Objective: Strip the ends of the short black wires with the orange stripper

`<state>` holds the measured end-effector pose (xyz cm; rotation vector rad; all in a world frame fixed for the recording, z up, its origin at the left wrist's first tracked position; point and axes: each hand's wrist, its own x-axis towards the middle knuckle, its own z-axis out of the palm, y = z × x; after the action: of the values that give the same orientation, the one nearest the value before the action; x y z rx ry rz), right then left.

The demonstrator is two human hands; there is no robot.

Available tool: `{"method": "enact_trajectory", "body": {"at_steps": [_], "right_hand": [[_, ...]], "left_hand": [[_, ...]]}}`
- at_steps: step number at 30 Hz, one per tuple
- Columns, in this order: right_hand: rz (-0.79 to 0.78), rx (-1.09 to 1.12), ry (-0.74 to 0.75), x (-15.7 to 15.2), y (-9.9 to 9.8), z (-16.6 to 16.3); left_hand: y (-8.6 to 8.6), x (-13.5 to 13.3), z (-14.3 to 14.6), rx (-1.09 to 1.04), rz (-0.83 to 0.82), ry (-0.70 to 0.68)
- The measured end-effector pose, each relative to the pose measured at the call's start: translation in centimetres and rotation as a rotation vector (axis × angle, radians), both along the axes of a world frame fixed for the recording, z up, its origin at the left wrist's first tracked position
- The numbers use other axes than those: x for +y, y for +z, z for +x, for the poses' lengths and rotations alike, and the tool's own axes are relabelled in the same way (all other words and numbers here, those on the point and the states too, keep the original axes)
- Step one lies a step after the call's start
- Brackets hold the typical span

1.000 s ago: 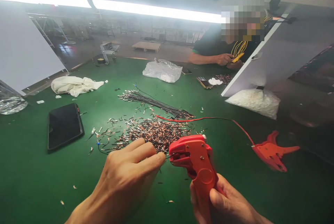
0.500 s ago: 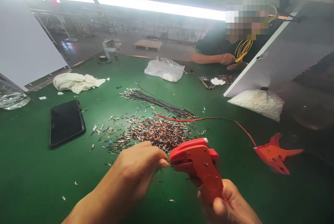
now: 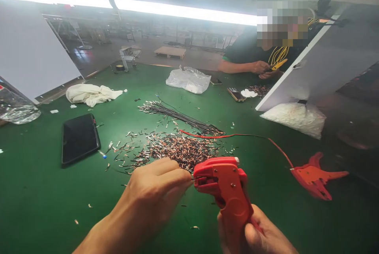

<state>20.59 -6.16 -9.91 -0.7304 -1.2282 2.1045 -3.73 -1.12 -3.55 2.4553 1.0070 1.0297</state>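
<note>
My left hand (image 3: 161, 183) is closed in a pinch on a thin black wire (image 3: 194, 178). Only a short length shows, running from my fingertips into the jaws of a red wire stripper (image 3: 233, 192); the rest is hidden by the hand. My right hand (image 3: 265, 232) wraps round the stripper's handle, its thumb on the near side. Just beyond both hands lies a heap of short copper and black wire scraps (image 3: 180, 149). Behind the heap, a bundle of black wires (image 3: 183, 117) with pale metallic ends lies aslant on the green table (image 3: 142, 222).
A phone (image 3: 80, 139) lies left, with a white cloth (image 3: 91, 95) behind it. A second red stripper (image 3: 319, 175) with a red cord (image 3: 254, 134) rests right, near a filled bag (image 3: 296, 117). Across the table, a co-worker's hands (image 3: 263, 68) hold a yellow tool (image 3: 278, 64).
The wire between my left fingers and the stripper's jaws shows more clearly, and the jaws look wider apart. A small blue-tipped piece now lies beside the phone. The view has shifted slightly.
</note>
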Motion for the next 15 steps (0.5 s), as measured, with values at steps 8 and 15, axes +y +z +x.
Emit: {"method": "enact_trajectory", "body": {"at_steps": [8,15], "right_hand": [[-0.025,-0.023,-0.048,-0.2,0.8,-0.1],[-0.015,-0.029,0.035,0.4,-0.4,0.2]], "left_hand": [[-0.1,0.1,0.0,0.062,0.037,0.016],[0.2,-0.1,-0.2,0.111,0.076,0.014]]}}
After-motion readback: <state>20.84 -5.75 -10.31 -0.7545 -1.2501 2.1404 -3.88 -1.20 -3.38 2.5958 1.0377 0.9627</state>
